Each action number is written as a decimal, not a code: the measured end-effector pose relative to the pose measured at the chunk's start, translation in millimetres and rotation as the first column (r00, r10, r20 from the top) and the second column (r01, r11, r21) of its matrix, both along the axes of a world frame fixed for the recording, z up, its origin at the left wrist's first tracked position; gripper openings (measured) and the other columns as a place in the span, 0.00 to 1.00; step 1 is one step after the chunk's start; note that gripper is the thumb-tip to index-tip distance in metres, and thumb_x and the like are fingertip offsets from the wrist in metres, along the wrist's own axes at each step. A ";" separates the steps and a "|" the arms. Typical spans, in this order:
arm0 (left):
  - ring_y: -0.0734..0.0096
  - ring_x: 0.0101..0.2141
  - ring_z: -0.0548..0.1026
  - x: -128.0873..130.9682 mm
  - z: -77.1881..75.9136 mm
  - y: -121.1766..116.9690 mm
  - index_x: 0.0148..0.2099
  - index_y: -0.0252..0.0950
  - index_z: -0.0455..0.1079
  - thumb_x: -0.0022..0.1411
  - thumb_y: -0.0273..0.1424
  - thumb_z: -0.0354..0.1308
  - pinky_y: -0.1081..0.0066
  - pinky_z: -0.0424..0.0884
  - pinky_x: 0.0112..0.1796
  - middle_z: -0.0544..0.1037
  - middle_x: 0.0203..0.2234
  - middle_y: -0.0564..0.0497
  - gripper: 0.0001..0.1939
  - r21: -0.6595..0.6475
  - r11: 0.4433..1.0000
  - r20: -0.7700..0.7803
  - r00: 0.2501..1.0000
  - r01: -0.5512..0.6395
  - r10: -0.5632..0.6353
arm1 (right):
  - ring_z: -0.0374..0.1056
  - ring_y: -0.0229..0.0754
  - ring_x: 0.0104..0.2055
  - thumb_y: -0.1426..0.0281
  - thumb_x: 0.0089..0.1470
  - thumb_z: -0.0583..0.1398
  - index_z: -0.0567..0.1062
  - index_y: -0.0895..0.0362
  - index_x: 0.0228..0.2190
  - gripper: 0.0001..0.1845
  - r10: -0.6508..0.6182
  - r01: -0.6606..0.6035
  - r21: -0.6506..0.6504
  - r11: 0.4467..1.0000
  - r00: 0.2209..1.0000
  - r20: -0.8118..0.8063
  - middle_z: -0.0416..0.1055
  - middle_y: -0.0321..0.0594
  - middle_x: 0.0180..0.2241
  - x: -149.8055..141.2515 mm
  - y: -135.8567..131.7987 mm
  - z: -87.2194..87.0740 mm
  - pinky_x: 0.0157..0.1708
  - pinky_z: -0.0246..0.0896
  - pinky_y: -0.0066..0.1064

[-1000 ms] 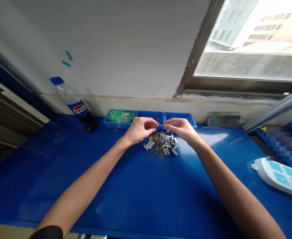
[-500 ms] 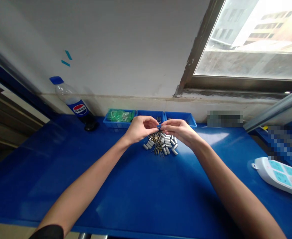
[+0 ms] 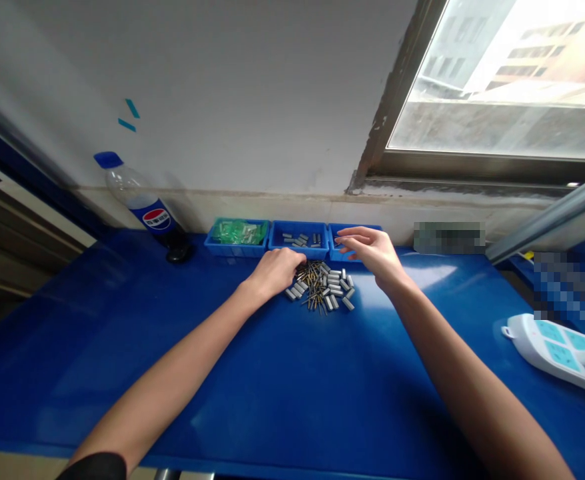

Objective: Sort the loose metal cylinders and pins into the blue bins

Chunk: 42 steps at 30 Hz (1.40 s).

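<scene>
On the blue table lies a pile of thin gold-and-dark metal pieces like drill bits (image 3: 314, 287), with short silver cylinders (image 3: 335, 281) around them. My left hand (image 3: 278, 272) is at the pile's upper left edge, its fingers curled down and pressed together; whatever they grip is hidden. Over the right blue bin (image 3: 333, 250) hovers my right hand (image 3: 372, 255), fingers stretched forward and somewhat apart, with nothing visible in them. The hand covers much of that bin's inside. Several small grey cylinders (image 3: 300, 241) lie in the middle blue bin (image 3: 300, 254).
A left blue bin (image 3: 235, 251) holds a green plastic bag (image 3: 240, 232). A cola bottle (image 3: 153, 217) stands at the back left. The white power strip (image 3: 547, 347) lies at the right. Wall and window frame (image 3: 422, 165) rise behind the table.
My hands were together above the pile, fingertips meeting on a small item. They have parted: the left has lowered to the pile's edge, the right has moved right over the bin.
</scene>
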State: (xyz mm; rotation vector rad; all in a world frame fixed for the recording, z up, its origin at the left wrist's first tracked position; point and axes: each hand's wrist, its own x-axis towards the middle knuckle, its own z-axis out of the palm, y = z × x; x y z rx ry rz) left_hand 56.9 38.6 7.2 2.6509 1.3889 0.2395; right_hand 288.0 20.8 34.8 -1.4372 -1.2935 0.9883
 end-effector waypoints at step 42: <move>0.69 0.31 0.82 -3.2 32.2 -4.9 0.39 0.35 0.79 0.57 0.23 0.63 0.72 0.77 0.36 0.85 0.31 0.51 0.07 -0.017 0.997 0.605 0.794 0.078 -0.052 | 0.78 0.42 0.36 0.62 0.46 0.73 0.84 0.58 0.39 0.18 0.351 -0.380 -0.070 0.922 0.899 -0.264 0.84 0.46 0.37 -11.5 -6.7 -13.4 0.41 0.73 0.35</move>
